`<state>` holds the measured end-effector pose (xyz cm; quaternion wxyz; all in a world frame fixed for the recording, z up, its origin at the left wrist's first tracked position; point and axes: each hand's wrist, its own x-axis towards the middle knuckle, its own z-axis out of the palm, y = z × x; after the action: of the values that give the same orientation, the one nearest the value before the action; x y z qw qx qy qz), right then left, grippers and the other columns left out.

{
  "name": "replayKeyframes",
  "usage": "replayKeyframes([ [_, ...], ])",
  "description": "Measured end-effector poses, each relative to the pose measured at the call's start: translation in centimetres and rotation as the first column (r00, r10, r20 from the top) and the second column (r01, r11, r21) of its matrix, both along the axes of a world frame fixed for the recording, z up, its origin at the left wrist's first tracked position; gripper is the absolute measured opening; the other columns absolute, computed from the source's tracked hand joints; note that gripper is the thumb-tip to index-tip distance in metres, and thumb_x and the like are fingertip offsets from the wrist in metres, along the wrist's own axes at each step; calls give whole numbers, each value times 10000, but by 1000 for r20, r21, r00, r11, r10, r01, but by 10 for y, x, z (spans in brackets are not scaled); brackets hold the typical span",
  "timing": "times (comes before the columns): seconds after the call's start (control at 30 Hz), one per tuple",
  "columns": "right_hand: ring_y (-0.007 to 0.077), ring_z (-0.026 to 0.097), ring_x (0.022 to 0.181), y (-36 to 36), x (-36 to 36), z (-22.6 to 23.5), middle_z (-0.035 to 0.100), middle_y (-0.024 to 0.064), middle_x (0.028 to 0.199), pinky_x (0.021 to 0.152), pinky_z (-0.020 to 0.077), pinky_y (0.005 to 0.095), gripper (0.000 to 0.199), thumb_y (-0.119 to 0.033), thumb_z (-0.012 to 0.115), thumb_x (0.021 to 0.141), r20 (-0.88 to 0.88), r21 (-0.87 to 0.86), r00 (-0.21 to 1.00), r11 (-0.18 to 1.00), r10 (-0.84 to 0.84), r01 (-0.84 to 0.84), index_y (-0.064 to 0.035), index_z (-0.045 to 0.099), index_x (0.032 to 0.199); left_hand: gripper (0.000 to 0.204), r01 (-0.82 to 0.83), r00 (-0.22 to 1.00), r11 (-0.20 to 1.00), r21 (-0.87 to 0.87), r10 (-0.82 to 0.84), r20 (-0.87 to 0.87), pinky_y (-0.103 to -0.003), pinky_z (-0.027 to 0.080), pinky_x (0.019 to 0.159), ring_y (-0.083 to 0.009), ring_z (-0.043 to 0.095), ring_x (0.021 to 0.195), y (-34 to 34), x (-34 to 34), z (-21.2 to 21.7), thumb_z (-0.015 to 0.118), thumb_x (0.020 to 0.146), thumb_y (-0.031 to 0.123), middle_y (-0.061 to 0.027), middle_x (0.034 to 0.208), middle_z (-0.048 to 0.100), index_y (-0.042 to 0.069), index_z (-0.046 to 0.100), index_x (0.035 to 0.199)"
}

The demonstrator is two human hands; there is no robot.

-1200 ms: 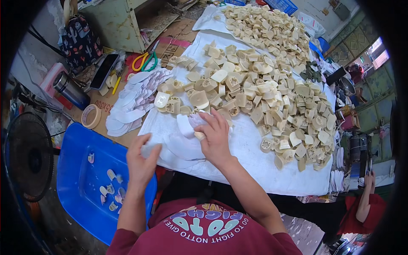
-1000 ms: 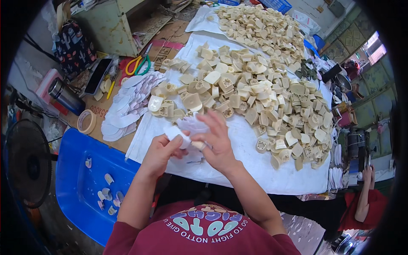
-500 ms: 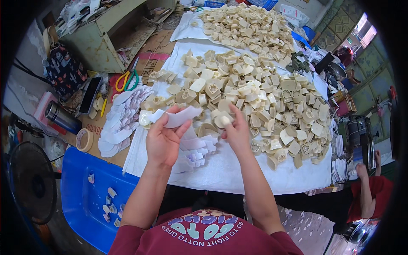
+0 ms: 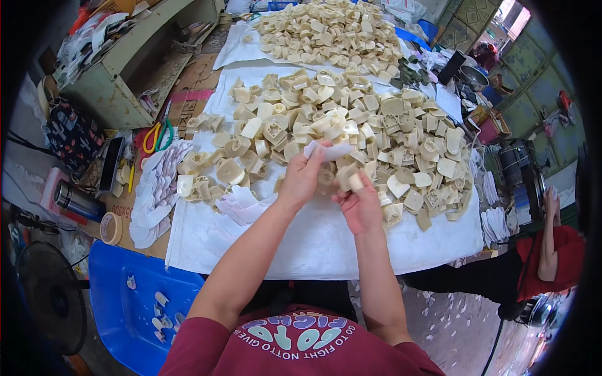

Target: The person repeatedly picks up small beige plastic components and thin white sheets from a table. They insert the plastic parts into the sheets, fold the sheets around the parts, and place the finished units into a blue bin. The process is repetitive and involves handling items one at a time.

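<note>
Above the white cloth-covered table (image 4: pixel 326 250), seen from the head camera, the left hand (image 4: pixel 302 177) pinches a thin white flat liner piece (image 4: pixel 329 150) between thumb and curled fingers, held over the heap of cream-coloured moulded blocks (image 4: pixel 351 125). Just beside it, the right hand (image 4: pixel 360 203) is closed around one small cream block (image 4: pixel 351 178), fingers wrapped tight. A loose stack of white flat cut-outs (image 4: pixel 241 207) lies on the cloth near the left forearm. Further left sit a fan of white soles (image 4: pixel 153 194), a roll of tape (image 4: pixel 111 228) and a blue plastic tray (image 4: pixel 135 301).
</note>
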<state>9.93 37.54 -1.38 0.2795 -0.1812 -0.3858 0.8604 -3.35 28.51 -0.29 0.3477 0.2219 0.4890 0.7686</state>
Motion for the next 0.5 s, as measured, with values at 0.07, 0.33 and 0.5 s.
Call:
replayKeyframes([
  [0.07, 167, 639, 835, 8, 4, 8, 647, 109, 1023, 713, 564, 357, 371, -151, 589, 927, -258, -101, 966, 995, 0, -27, -71, 503, 1279, 366, -22, 994, 998, -60, 16, -107, -310, 460, 942, -180, 584, 1081, 1, -1, -1, 458, 998, 238, -96, 1202, 599, -1, 532, 1265],
  [0.33, 166, 628, 1010, -44, 18, 74, 655, 116, 1102, 860, 501, 284, 419, 43, 676, 816, 3, 552, 1000, 834, -14, 10, 7, 546, 1213, 336, -101, 953, 979, 175, 45, 301, -335, 481, 925, -197, 590, 1101, -60, 25, 53, 520, 973, 215, -118, 1205, 602, 11, 546, 1239],
  [0.5, 265, 653, 988, -82, 13, 82, 663, 148, 1085, 875, 511, 345, 353, 14, 707, 759, -29, 899, 999, 435, -38, 42, 13, 604, 1097, 343, -131, 929, 965, 229, 39, 369, -349, 482, 949, -231, 597, 1109, -112, 48, 63, 528, 972, 206, -152, 1213, 599, -10, 534, 1239],
])
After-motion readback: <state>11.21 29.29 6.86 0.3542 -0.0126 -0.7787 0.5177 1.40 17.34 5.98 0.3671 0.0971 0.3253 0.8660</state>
